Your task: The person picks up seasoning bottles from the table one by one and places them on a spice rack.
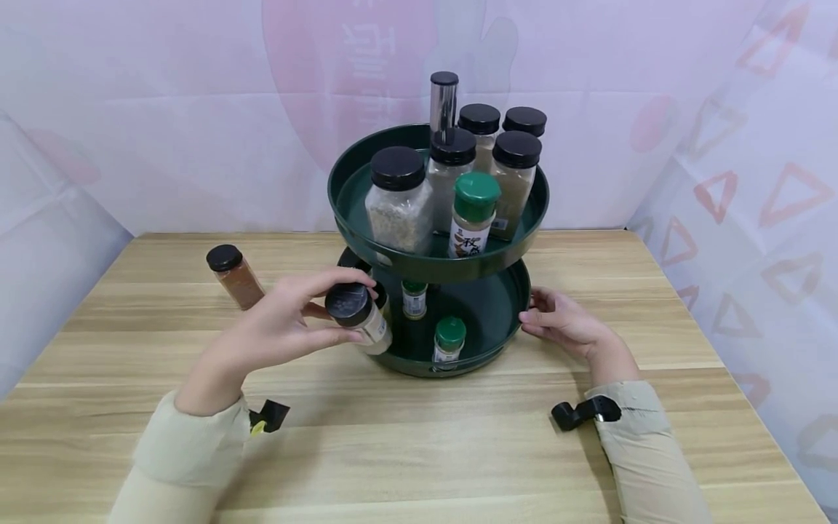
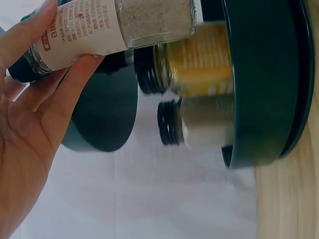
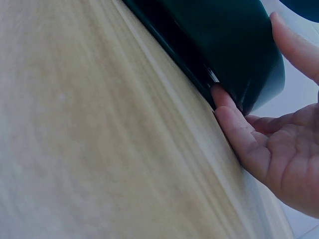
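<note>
My left hand grips a spice jar with a black lid, thumb on one side and fingers on the other. The jar tilts at the front left of the lower tray of a dark green two-tier rack. In the left wrist view its label and pale powder show. On the far side, my right hand holds the lower tray's edge, the thumb by its rim and fingertips tucked at its base. Small green-capped bottles stand in this tray, beside black-lidded jars at its left.
The upper tray carries several black-lidded jars, a green-capped bottle and a tall silver container. A reddish-brown spice jar leans on the wooden table at left. Printed cloth hangs behind.
</note>
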The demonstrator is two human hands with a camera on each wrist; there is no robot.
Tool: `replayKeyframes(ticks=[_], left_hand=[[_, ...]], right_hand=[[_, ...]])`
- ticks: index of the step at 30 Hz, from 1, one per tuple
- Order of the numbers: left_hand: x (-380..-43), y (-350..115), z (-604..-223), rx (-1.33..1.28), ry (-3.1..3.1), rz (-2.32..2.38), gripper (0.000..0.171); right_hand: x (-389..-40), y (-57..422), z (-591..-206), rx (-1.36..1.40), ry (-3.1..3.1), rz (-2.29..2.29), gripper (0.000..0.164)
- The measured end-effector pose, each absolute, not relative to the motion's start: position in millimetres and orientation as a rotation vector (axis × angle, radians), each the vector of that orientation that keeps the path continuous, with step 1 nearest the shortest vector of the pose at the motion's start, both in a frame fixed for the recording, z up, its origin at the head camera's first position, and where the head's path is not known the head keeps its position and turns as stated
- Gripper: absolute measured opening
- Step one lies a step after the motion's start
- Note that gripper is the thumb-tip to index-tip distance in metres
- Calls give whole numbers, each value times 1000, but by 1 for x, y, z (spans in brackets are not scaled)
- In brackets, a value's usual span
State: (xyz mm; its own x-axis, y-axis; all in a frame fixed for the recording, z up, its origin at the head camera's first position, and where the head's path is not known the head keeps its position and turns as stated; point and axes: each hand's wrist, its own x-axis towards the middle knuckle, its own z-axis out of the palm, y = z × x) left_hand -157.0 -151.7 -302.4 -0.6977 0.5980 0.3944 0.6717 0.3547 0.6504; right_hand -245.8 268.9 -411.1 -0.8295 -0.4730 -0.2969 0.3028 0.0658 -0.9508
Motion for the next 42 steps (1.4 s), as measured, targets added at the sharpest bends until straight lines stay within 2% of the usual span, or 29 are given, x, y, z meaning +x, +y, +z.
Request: replayKeyframes(ticks=[17,42], left_hand=[[-163,-110,-313,-1255,-2613,-1300,60],[-177,-92,-338,-1310,-2733,-1141,56]], right_hand=[[-244,268,-409,-162,1788,-1811,89],[-245,268,-408,-155,1780,-1807,87]])
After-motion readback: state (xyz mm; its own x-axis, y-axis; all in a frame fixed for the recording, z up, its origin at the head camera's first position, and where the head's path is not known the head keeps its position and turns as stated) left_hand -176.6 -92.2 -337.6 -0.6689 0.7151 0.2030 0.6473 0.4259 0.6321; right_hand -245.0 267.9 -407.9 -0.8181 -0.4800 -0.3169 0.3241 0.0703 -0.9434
